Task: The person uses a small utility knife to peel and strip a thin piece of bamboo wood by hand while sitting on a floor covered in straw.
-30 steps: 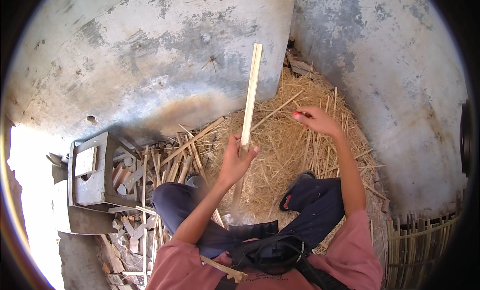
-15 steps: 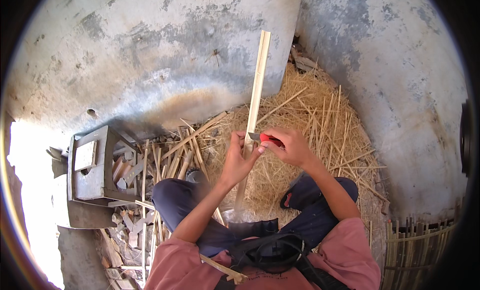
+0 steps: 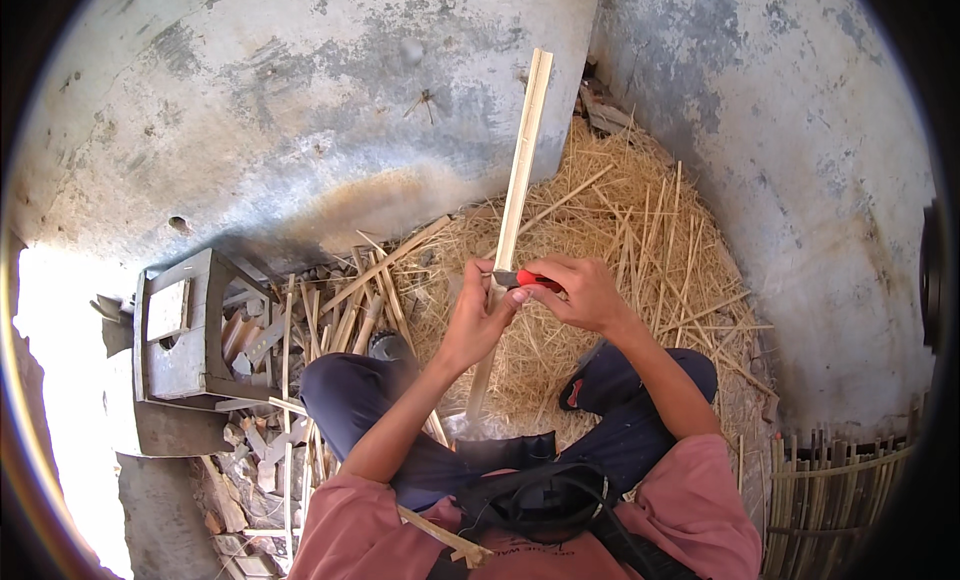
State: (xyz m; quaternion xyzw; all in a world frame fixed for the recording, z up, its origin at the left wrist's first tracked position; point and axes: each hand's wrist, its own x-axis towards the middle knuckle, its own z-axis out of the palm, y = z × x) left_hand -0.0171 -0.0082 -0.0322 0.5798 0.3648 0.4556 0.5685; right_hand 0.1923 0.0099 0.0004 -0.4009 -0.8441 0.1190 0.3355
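A second ago the person's right hand [image 3: 580, 295] hangs out over the straw-coloured heap of fine shavings [image 3: 640, 230], well apart from the other hand; now it is in beside the left hand [image 3: 472, 318], and the small knife with a red handle and dark blade [image 3: 541, 280] lies across the long, pale, grooved strip of split bamboo or wood [image 3: 522, 170]. That shift seems to turn plain holding into blade work, though whether the edge bites is too small to tell.

The left hand is clamped around the strip just below the blade, the right closed on the red handle, the two thumbs near each other. The strip stands tilted, its upper end leaning right before the stained grey wall [image 3: 400, 90], its lower end reaching down between the dark-trousered legs [image 3: 350, 395]
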